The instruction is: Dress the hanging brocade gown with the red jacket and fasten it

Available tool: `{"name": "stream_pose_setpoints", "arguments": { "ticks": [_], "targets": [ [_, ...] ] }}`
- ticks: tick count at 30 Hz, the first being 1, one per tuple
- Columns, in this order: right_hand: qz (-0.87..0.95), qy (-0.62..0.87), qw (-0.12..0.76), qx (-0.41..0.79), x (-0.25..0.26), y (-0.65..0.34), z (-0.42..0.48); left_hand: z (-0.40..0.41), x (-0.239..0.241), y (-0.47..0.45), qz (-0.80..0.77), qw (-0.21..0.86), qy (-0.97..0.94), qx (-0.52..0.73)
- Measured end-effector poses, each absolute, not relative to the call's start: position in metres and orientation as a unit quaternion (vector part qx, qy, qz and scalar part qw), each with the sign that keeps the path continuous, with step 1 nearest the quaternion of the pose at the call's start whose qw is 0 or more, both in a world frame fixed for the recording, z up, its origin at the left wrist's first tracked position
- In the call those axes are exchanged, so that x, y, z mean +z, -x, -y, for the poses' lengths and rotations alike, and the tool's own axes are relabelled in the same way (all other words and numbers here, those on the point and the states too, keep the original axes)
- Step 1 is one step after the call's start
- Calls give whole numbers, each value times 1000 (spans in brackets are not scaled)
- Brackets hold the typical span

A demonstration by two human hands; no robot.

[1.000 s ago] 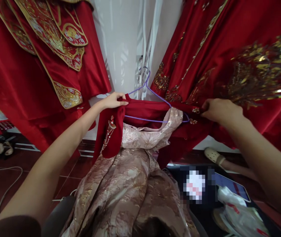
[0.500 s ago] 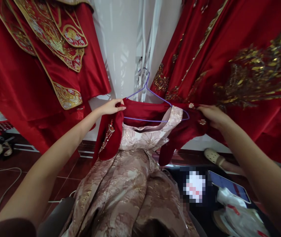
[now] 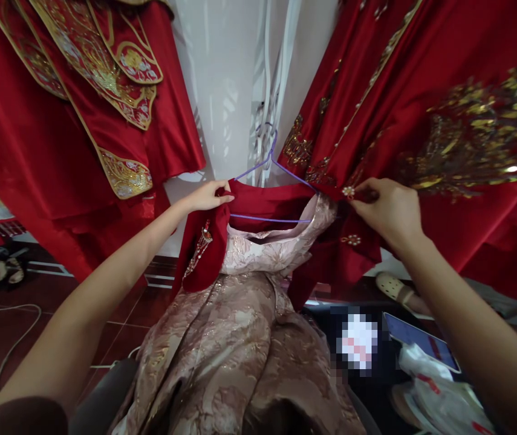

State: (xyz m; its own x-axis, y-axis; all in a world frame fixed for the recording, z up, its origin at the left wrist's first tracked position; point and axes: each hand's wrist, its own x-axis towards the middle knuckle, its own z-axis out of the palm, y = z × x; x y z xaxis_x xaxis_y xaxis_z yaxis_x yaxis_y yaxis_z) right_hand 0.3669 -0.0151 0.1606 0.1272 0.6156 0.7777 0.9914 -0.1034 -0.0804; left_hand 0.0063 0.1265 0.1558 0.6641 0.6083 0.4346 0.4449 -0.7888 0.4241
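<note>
While the red jacket (image 3: 262, 202) is hanging on its purple hanger (image 3: 267, 217) over the pink dress (image 3: 240, 338), your left hand (image 3: 206, 196) is clamping its grip on one shoulder — your right hand (image 3: 387, 211) is pinching the other.

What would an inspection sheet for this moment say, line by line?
Surface: dark red tiled floor.
Job's things: red jacket over a pink dress on a purple hanger.
Clutter: tablet, plastic bags, sandals, another person's shoe.
Hands: left hand pinches one shoulder of the jacket; right hand pinches the opposite edge by a flower button.
Cables: white cord looped on the floor.
Surroundings: red embroidered robes hanging on either side, white wall between.
</note>
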Motion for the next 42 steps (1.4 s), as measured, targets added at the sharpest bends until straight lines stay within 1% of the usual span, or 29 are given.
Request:
{"name": "stream_pose_setpoints", "arguments": {
  "ticks": [2,4,7,9,13,16,18,20,22,26,28,32,35,38,42],
  "targets": [
    [603,692,316,-240,160,-363,15,-125,156,-8,-296,143,-898,291],
    [603,706,338,-156,155,-363,8,-124,155,-9,-299,147,-895,296],
    [598,670,440,-28,140,-359,-13,-123,152,-12,-304,149,-889,308],
    [584,640,499,18,131,-346,-29,-122,150,-14,-316,142,-883,316],
    [559,597,575,10,123,-279,-47,-120,147,-17,-345,126,-872,324],
    [611,540,576,53,124,-225,-39,-121,150,-13,-355,107,-867,333],
    [637,526,558,75,125,-205,-28,-122,153,-9,-349,104,-870,333],
    [647,532,541,74,122,-202,-19,-121,154,-8,-340,108,-877,321],
    [635,549,541,53,114,-211,-14,-114,153,-9,-334,98,-879,326],
    [574,529,625,10,95,-239,-20,-89,141,-16,-355,34,-824,441],
    [568,501,652,26,89,-246,-27,-77,134,-20,-378,25,-794,476],
    [602,470,634,123,88,-235,-32,-60,123,-39,-395,84,-788,465],
    [628,444,617,165,92,-216,-30,-54,118,-63,-350,158,-806,451],
    [627,423,620,207,92,-208,-29,-53,111,-80,-311,227,-785,486],
    [606,419,598,315,82,-214,-27,-51,95,-79,-299,332,-727,522]
  ]
}}
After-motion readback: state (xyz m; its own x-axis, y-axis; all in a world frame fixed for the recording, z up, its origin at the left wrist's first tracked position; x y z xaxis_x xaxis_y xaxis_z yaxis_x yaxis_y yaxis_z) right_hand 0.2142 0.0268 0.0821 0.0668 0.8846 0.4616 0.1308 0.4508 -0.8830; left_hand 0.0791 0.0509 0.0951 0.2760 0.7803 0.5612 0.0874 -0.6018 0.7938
